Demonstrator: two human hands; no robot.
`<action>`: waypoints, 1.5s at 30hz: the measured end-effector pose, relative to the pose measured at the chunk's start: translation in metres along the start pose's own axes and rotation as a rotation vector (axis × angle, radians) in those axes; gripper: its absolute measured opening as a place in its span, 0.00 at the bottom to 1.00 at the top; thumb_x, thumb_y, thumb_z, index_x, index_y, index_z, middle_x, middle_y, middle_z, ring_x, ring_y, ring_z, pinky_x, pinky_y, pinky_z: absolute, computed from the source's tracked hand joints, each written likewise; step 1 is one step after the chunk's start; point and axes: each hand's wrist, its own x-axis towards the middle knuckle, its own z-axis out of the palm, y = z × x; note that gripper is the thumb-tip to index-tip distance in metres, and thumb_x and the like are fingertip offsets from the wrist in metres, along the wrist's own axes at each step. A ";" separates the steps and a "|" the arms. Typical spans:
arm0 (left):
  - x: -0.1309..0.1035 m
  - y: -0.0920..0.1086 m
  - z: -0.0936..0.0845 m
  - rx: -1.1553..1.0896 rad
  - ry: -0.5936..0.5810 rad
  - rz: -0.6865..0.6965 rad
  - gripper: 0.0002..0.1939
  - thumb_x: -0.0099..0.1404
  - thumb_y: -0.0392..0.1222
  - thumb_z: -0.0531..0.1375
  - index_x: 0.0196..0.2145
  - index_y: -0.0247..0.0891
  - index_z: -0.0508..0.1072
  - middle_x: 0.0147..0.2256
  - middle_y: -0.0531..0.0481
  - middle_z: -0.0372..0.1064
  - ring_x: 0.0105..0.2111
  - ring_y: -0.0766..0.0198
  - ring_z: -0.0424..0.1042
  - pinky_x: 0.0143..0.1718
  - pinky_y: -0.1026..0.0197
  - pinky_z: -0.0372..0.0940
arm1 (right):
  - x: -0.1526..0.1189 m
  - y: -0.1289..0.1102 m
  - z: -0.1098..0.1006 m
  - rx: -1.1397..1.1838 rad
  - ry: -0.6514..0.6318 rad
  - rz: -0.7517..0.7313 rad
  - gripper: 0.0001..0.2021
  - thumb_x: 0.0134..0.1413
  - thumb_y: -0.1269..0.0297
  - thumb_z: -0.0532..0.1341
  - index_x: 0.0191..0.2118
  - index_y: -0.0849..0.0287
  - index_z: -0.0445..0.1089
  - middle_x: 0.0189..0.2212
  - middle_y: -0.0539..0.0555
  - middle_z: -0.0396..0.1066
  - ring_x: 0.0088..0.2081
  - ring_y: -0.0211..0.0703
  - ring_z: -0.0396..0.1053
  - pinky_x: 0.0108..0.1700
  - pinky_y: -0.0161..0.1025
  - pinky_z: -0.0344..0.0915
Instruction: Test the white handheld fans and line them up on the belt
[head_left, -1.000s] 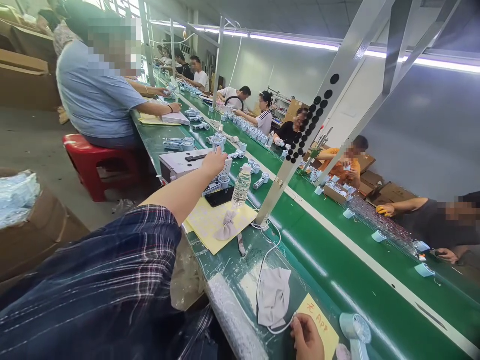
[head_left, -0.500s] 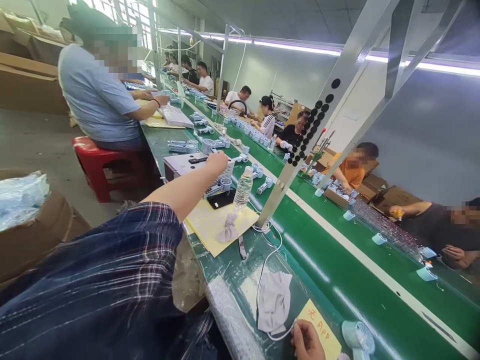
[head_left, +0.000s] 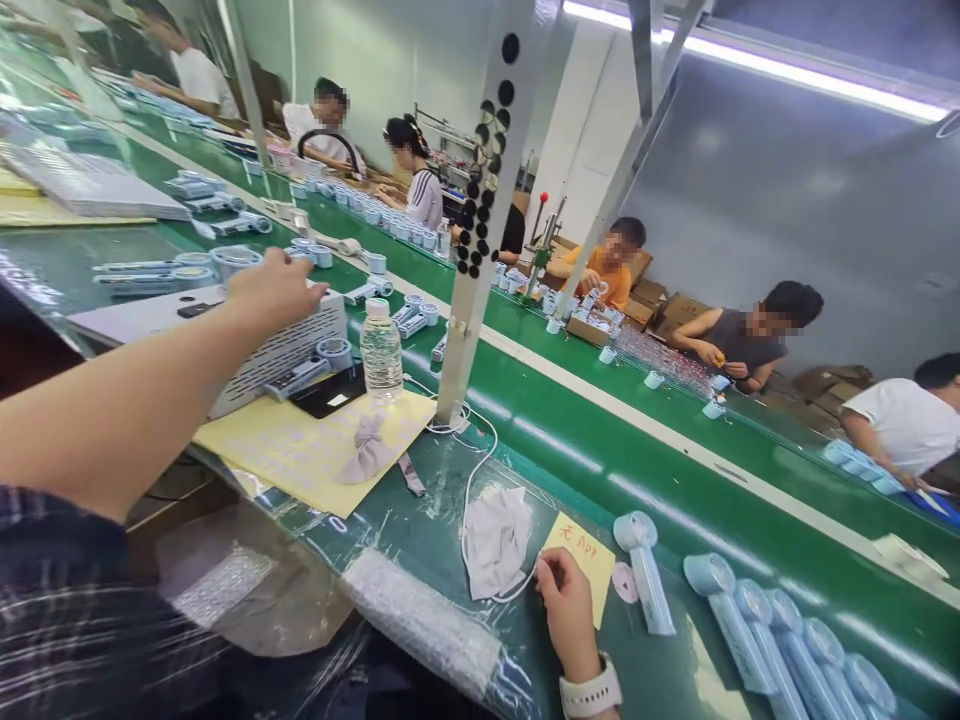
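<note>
My left hand [head_left: 277,290] is over the right end of a white perforated box [head_left: 289,345], its fingers bent but apart, with no object visible in it. Just beyond it is a light blue fan [head_left: 236,262]. My right hand [head_left: 566,605], with a white watch on the wrist, pinches a thin white cable [head_left: 491,450] near its end. This cable curves around a crumpled grey cloth [head_left: 496,540]. Beside my right fingers lies a yellow note [head_left: 581,555] with red writing.
A clear bottle [head_left: 381,350] and black phone [head_left: 326,392] stand by a yellow sheet [head_left: 277,455]. A metal post [head_left: 469,340] rises beside the green conveyor [head_left: 585,450]. Several blue fans [head_left: 750,640] lie at the lower right. Several people sit across the line.
The view has swung right, showing more fans and my right wrist. My left hand is still over the box, its fingers now more extended. My right hand still pinches the cable.
</note>
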 end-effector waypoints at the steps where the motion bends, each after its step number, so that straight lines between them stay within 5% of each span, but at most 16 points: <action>1: -0.002 0.004 -0.005 -0.030 0.039 -0.074 0.29 0.78 0.50 0.47 0.62 0.20 0.62 0.64 0.25 0.54 0.59 0.39 0.63 0.58 0.27 0.61 | 0.000 0.000 0.001 -0.002 -0.001 0.000 0.18 0.51 0.45 0.65 0.28 0.56 0.72 0.23 0.51 0.70 0.26 0.45 0.68 0.31 0.39 0.65; 5: -0.012 0.026 -0.020 -0.190 0.262 -0.127 0.25 0.77 0.46 0.48 0.63 0.27 0.64 0.65 0.36 0.55 0.64 0.49 0.60 0.68 0.40 0.56 | -0.001 0.000 0.001 -0.007 -0.018 -0.004 0.17 0.52 0.46 0.63 0.28 0.56 0.71 0.22 0.51 0.69 0.26 0.44 0.67 0.30 0.38 0.64; 10: -0.017 0.047 -0.018 -0.316 0.419 0.146 0.29 0.77 0.55 0.49 0.56 0.22 0.68 0.58 0.38 0.61 0.63 0.52 0.54 0.71 0.37 0.47 | -0.002 0.000 -0.001 -0.023 -0.043 -0.009 0.17 0.55 0.47 0.62 0.28 0.56 0.71 0.23 0.51 0.69 0.26 0.44 0.67 0.31 0.39 0.64; 15: -0.027 0.068 -0.017 -0.404 0.434 0.400 0.34 0.73 0.63 0.51 0.52 0.23 0.69 0.54 0.39 0.61 0.59 0.51 0.56 0.68 0.32 0.52 | -0.003 0.001 -0.002 -0.038 -0.060 -0.014 0.15 0.58 0.49 0.62 0.30 0.56 0.71 0.25 0.51 0.70 0.27 0.45 0.68 0.32 0.39 0.65; 23: -0.066 0.110 -0.032 -0.453 0.529 0.730 0.18 0.71 0.48 0.56 0.49 0.31 0.71 0.53 0.41 0.64 0.58 0.50 0.62 0.67 0.34 0.53 | -0.003 0.000 -0.002 -0.044 -0.055 -0.014 0.15 0.57 0.49 0.61 0.30 0.56 0.71 0.25 0.51 0.70 0.28 0.45 0.69 0.33 0.39 0.66; 30: -0.117 0.134 -0.039 -0.704 0.418 0.755 0.08 0.70 0.42 0.57 0.44 0.39 0.72 0.49 0.47 0.70 0.50 0.57 0.70 0.57 0.46 0.67 | -0.005 -0.003 0.000 -0.051 -0.055 -0.021 0.14 0.56 0.50 0.62 0.29 0.56 0.71 0.25 0.51 0.71 0.28 0.45 0.69 0.33 0.39 0.66; 32: -0.150 0.147 -0.021 -0.823 0.343 0.842 0.06 0.69 0.38 0.57 0.43 0.43 0.72 0.44 0.51 0.73 0.48 0.58 0.72 0.56 0.49 0.68 | -0.005 -0.005 0.001 -0.049 -0.048 -0.029 0.14 0.56 0.51 0.63 0.29 0.55 0.71 0.25 0.51 0.71 0.28 0.45 0.68 0.33 0.39 0.66; 35: -0.208 0.176 0.033 -0.968 -0.030 0.902 0.08 0.69 0.38 0.56 0.44 0.46 0.72 0.40 0.51 0.75 0.43 0.60 0.75 0.49 0.56 0.71 | -0.005 -0.006 0.003 -0.047 -0.031 -0.050 0.13 0.55 0.52 0.63 0.28 0.56 0.71 0.24 0.51 0.72 0.28 0.44 0.68 0.33 0.39 0.65; 37: -0.241 0.195 0.077 -0.889 -0.313 0.861 0.08 0.67 0.38 0.58 0.43 0.42 0.73 0.47 0.45 0.74 0.50 0.56 0.74 0.55 0.53 0.70 | -0.005 -0.007 0.003 -0.048 -0.027 -0.059 0.13 0.55 0.52 0.62 0.28 0.56 0.71 0.24 0.51 0.72 0.27 0.44 0.67 0.32 0.38 0.65; 41: -0.277 0.215 0.132 -0.830 -0.417 0.810 0.07 0.66 0.34 0.58 0.40 0.39 0.75 0.53 0.40 0.71 0.56 0.51 0.70 0.61 0.46 0.66 | -0.007 -0.007 0.000 -0.065 -0.040 -0.063 0.12 0.56 0.53 0.60 0.29 0.56 0.71 0.24 0.51 0.72 0.26 0.44 0.68 0.31 0.38 0.65; 45: -0.272 0.208 0.143 -0.832 -0.519 0.828 0.07 0.66 0.34 0.59 0.40 0.40 0.76 0.53 0.41 0.71 0.57 0.51 0.69 0.63 0.46 0.63 | -0.010 -0.009 0.000 -0.094 -0.052 -0.076 0.10 0.57 0.57 0.60 0.30 0.56 0.72 0.26 0.51 0.73 0.29 0.44 0.70 0.34 0.38 0.65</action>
